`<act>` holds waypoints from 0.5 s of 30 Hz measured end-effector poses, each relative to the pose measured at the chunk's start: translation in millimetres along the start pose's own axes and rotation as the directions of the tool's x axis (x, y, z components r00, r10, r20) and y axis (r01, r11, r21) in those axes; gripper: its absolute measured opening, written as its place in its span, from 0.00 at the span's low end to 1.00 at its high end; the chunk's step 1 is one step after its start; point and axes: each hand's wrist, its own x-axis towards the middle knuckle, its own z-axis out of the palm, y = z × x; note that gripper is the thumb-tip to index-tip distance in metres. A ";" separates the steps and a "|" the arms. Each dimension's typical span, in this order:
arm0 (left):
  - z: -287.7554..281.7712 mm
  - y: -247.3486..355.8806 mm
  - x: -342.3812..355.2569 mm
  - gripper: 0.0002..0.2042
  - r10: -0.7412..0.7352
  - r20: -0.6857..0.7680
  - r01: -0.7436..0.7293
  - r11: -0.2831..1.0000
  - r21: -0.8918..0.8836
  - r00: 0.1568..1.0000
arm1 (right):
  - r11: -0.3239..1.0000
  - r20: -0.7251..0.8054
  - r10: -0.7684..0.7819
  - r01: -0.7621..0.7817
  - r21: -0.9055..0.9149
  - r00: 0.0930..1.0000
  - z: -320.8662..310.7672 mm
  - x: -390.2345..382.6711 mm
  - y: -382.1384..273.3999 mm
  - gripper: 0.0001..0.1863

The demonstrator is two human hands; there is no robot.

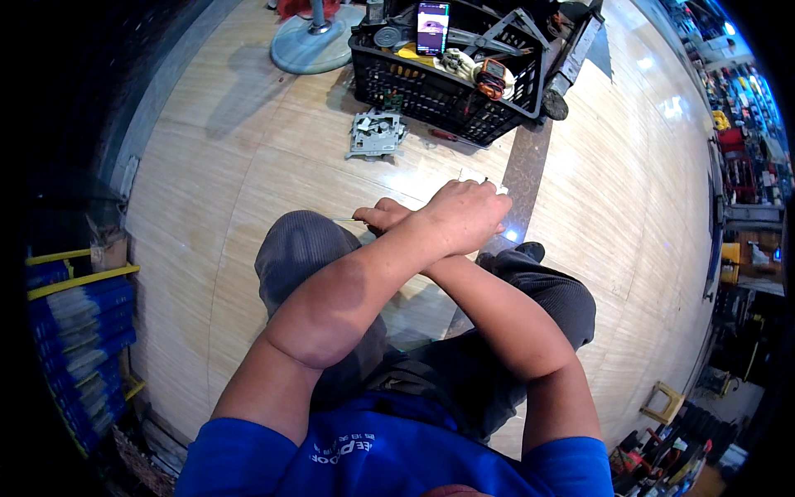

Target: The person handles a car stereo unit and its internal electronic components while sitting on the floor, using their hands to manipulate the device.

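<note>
I sit with my forearms crossed above my knees in grey trousers. My left hand (468, 211) lies on top, reaching to the right, its fingers curled shut around a small pale object (502, 190) that pokes out at the knuckles. My right hand (383, 217) reaches to the left under the left wrist. Only its fingers and thumb show, and whether it holds anything is hidden. Both hands hover over the wooden floor (248, 166).
A black plastic crate (431, 91) of tools and parts stands ahead, a lit phone (432, 16) propped in it. On the floor lie a grey metal mechanism (375, 134) and a red-handled screwdriver (443, 134). A round fan base (315, 45) stands far left. Stacked blue packs (74, 331) fill the left, shelves the right.
</note>
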 end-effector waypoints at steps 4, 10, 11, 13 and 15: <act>2.9 -1.8 -1.0 0.13 -0.008 0.002 0.008 1.000 0.000 1.000 | 0.990 -0.006 -0.006 0.006 0.139 1.000 -13.2 3.0 -8.4 0.25; 0.2 -2.4 -1.3 0.12 -0.002 -0.009 0.002 1.000 -0.003 1.000 | 0.997 0.061 0.069 -0.070 0.019 0.996 -10.8 -4.3 -11.9 0.26; 0.9 -2.3 -0.5 0.12 -0.002 -0.004 0.002 1.000 -0.001 1.000 | 0.997 0.060 0.071 -0.072 0.018 0.996 -10.1 -5.5 -9.8 0.26; 2.0 -2.1 -1.6 0.12 -0.008 0.000 0.008 1.000 -0.001 1.000 | 0.997 0.061 0.039 -0.043 0.066 0.997 -10.1 -5.7 -11.6 0.26; 3.5 -2.9 -2.2 0.12 -0.015 0.000 0.015 1.000 -0.003 1.000 | 0.996 0.047 0.011 -0.015 0.086 0.999 -16.0 -4.7 -15.0 0.27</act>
